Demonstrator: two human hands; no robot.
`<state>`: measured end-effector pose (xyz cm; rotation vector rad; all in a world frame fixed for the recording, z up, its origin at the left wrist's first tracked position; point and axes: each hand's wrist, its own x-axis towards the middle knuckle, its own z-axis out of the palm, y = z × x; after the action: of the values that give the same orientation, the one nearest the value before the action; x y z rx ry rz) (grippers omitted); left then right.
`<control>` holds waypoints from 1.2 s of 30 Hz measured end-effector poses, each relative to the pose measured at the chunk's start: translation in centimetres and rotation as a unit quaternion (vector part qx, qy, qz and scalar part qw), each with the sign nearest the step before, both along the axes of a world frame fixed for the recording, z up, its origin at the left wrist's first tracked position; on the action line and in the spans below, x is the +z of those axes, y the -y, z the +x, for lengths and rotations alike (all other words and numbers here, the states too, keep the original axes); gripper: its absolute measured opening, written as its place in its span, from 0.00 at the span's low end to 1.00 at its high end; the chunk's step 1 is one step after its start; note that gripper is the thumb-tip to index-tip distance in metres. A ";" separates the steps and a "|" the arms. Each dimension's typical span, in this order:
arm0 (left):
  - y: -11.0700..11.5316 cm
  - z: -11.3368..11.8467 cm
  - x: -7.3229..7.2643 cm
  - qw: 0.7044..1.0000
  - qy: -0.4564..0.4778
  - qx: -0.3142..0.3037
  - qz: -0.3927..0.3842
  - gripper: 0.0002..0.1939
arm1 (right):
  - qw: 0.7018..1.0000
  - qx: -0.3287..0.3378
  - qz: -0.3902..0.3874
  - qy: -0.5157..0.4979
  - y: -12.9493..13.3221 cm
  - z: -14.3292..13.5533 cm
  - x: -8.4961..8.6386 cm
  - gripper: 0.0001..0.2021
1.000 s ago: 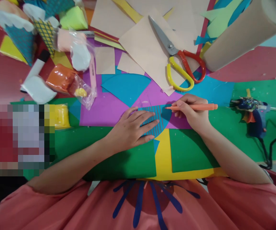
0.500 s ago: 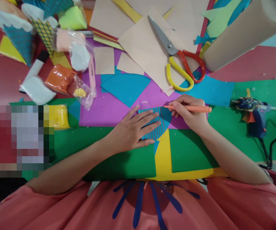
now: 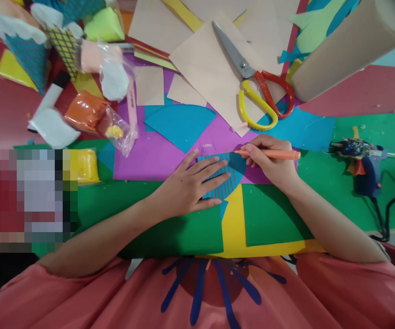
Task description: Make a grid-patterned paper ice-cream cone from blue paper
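Note:
My left hand (image 3: 197,183) lies flat with its fingers spread on a blue paper piece (image 3: 239,170) marked with dark parallel lines. Part of that piece is hidden under the fingers. My right hand (image 3: 269,157) pinches an orange felt-tip pen (image 3: 281,155), its tip at the upper edge of the lined piece. Just beyond lies a plain blue fan-shaped paper piece (image 3: 181,125) on a purple sheet (image 3: 142,167). Scissors (image 3: 248,73) with one yellow and one red handle rest on beige paper (image 3: 200,59), past my right hand.
A glue gun (image 3: 368,169) lies on the green sheet (image 3: 320,205) at right. Paper cones (image 3: 29,55) with white tops, bagged orange clay (image 3: 86,112) and a white marker (image 3: 50,98) are at upper left. A beige roll (image 3: 344,50) sits at upper right.
My right hand and the pen have shifted very slightly, the pen's back end a little to the left. My left hand stays in place on the lined piece.

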<state>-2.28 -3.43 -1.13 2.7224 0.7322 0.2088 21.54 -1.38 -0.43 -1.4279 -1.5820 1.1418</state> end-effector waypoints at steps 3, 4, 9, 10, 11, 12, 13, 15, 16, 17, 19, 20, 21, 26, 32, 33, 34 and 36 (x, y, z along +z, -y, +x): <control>0.0 0.0 0.0 1.000 -0.006 0.001 -0.002 0.26 | 1.000 0.005 0.002 0.003 0.0 0.1 0.0 0.12; 0.0 0.0 0.0 1.000 -0.005 0.000 0.000 0.26 | 1.000 0.007 0.004 0.004 0.0 0.1 0.0 0.12; 0.0 0.0 0.0 1.000 0.011 -0.003 0.015 0.25 | 1.000 -0.003 -0.005 0.006 0.0 0.0 0.1 0.12; 0.0 0.0 -0.1 1.000 0.013 -0.002 0.016 0.25 | 1.000 -0.005 -0.007 0.006 0.0 0.0 0.1 0.11; 0.0 0.0 -0.1 1.000 0.014 -0.002 0.017 0.25 | 1.000 -0.007 -0.007 0.007 0.0 0.0 0.2 0.11; 0.0 0.0 -0.1 1.000 0.014 -0.003 0.018 0.25 | 1.000 -0.007 -0.007 0.007 0.0 -0.1 0.2 0.11; 0.0 0.0 -0.1 1.000 0.013 -0.003 0.018 0.25 | 1.000 -0.006 -0.007 0.007 0.0 -0.1 0.2 0.11; 0.0 0.0 -0.1 1.000 0.012 -0.004 0.019 0.25 | 1.000 -0.002 -0.005 0.008 0.0 0.0 0.2 0.11; -0.1 0.0 -0.1 1.000 0.011 -0.005 0.019 0.25 | 1.000 0.000 -0.003 0.009 0.0 0.0 0.2 0.11; -0.1 0.0 -0.1 1.000 0.011 -0.005 0.019 0.25 | 1.000 0.002 -0.001 0.009 0.0 0.0 0.1 0.11; -0.1 0.0 -0.1 1.000 0.009 -0.005 0.017 0.25 | 1.000 0.005 0.003 0.007 -0.1 0.0 0.1 0.12; 0.0 0.0 -0.1 1.000 0.008 -0.005 0.017 0.25 | 1.000 0.007 0.003 0.006 -0.1 0.0 0.1 0.12; 0.0 0.0 -0.1 1.000 0.007 -0.004 0.016 0.25 | 1.000 0.009 0.003 0.005 -0.1 0.0 0.1 0.12; 0.0 0.0 -0.3 1.000 0.013 -0.004 0.028 0.25 | 0.999 0.006 -0.033 -0.023 -0.2 -0.1 0.4 0.10; 0.0 0.0 -0.3 1.000 0.009 0.002 0.026 0.24 | 0.994 -0.042 -0.059 -0.087 -0.2 -0.2 0.4 0.10; 0.0 0.0 -0.3 1.000 0.007 0.005 0.024 0.24 | 0.994 -0.042 -0.051 -0.084 -0.2 -0.2 0.4 0.10; 0.0 -0.1 -0.3 1.000 0.005 0.007 0.023 0.24 | 0.995 -0.039 -0.042 -0.078 -0.2 -0.2 0.4 0.10; 0.0 -0.1 -0.4 1.000 0.003 0.010 0.019 0.24 | 0.997 -0.026 -0.026 -0.064 -0.2 -0.2 0.3 0.10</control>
<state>-2.36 -3.38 -1.51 2.7502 0.7622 0.2374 21.39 -1.21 -0.11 -1.3935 -1.4285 1.2271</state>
